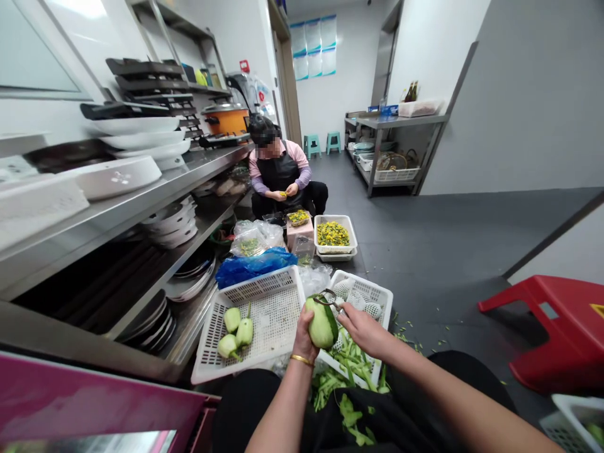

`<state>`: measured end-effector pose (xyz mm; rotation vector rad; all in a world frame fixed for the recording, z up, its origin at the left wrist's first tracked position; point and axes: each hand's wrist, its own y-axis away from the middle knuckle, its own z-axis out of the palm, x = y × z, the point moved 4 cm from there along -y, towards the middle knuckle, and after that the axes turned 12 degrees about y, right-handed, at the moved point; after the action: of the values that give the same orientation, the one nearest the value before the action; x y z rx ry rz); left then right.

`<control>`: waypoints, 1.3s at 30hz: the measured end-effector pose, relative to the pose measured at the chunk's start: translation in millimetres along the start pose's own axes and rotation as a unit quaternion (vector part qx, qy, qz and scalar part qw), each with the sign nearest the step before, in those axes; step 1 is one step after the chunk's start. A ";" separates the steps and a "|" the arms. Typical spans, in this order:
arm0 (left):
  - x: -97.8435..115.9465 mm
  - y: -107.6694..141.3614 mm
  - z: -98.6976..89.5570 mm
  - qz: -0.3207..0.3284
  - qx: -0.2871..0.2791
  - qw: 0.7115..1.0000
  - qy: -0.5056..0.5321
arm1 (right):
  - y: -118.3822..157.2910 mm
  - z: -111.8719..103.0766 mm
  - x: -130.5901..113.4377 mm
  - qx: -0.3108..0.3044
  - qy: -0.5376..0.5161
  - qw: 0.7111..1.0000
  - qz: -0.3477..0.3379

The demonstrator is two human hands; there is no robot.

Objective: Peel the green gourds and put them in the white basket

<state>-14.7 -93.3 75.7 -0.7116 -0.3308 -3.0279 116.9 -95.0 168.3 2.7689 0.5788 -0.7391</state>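
Above a white basket (pixel 385 296) of green peelings (pixel 352 360), the left hand (pixel 304 336) grips a part-peeled green vegetable (pixel 322 324) from the side, likely leaving its upper face free. The right hand (pixel 363 327) grips a peeler (pixel 325 299) against its top. Peeled ones (pixel 244 331) lie in the other basket (pixel 278 321), apart from the scraps, presumably to keep them clean.

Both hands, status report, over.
Left hand gripping part-peeled green vegetable. Right hand holding peeler at its top. White basket with peelings below.
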 end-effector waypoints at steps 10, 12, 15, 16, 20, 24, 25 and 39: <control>7.5 -12.6 -12.2 -0.020 0.047 0.998 0.045 | 102.0 71.4 49.4 -0.126 -0.053 0.990 0.019; 3.6 -10.0 -11.2 -0.062 0.029 0.996 0.063 | 99.8 57.4 54.1 -0.107 -0.053 0.993 0.020; -0.7 -2.7 -7.1 -0.101 -0.014 0.994 0.050 | 70.0 20.6 44.3 -0.048 -0.036 0.998 0.017; -1.6 -0.2 -5.5 -0.107 -0.029 0.993 0.038 | 57.7 8.9 37.4 -0.029 -0.031 0.999 0.014; 0.0 4.8 -0.9 -0.070 -0.058 0.996 -0.020 | 22.5 -10.2 7.0 0.012 -0.022 1.000 0.000; 5.0 2.7 -0.7 -0.025 -0.053 0.998 -0.024 | 30.5 20.7 -2.1 0.013 -0.053 0.998 0.017; 6.0 1.6 -1.4 -0.021 -0.051 0.998 -0.016 | 39.5 31.6 0.5 0.007 -0.064 0.998 0.023; 1.9 5.8 -3.0 -0.104 -0.057 0.993 0.019 | 47.1 -19.5 1.2 -0.036 -0.036 0.999 -0.017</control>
<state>-17.4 -99.5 75.1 -0.6625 -0.2458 -3.2769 146.2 -131.0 189.2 2.6604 0.6258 -0.8051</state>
